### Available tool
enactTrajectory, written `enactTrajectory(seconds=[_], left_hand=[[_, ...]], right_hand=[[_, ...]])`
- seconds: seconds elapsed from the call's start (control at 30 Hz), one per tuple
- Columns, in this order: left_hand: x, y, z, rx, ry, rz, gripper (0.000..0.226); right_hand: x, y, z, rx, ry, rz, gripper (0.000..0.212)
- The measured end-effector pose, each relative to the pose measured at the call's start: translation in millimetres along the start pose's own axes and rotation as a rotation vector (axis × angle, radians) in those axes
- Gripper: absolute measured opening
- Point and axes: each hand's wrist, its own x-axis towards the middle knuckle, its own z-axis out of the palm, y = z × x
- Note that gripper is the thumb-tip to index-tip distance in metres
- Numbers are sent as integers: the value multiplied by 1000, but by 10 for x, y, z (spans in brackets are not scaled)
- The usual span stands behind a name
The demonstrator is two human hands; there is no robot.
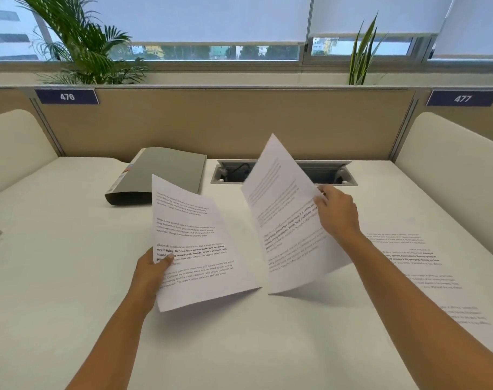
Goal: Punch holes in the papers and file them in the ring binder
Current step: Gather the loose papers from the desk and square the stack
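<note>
Gripping left sheet [196,237], right sheet [282,212], above desk [71,277].

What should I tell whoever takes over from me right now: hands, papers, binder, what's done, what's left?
Left hand pinches one printed sheet by its left edge; right hand holds a second sheet raised above the desk.
More sheets lie flat on the right.
Grey binder lies closed at back left.
No holes visible, nothing filed.
Left: punch all sheets, open binder, file them.
</note>
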Motion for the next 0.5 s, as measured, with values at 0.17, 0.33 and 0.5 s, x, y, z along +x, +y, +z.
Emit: enactTrajectory(seconds=[0.17, 0.33, 0.5], left_hand=[[-15, 50, 90, -53, -19, -18, 25], [-58, 113, 214, -107, -40, -16, 23], [-122, 167, 357, -153, -78, -46, 25]], right_hand=[[100, -213, -101, 350, 19, -45, 18], [82, -129, 112, 681, -153, 134, 10], [-140, 63, 524, 794, -302, 353, 16]])
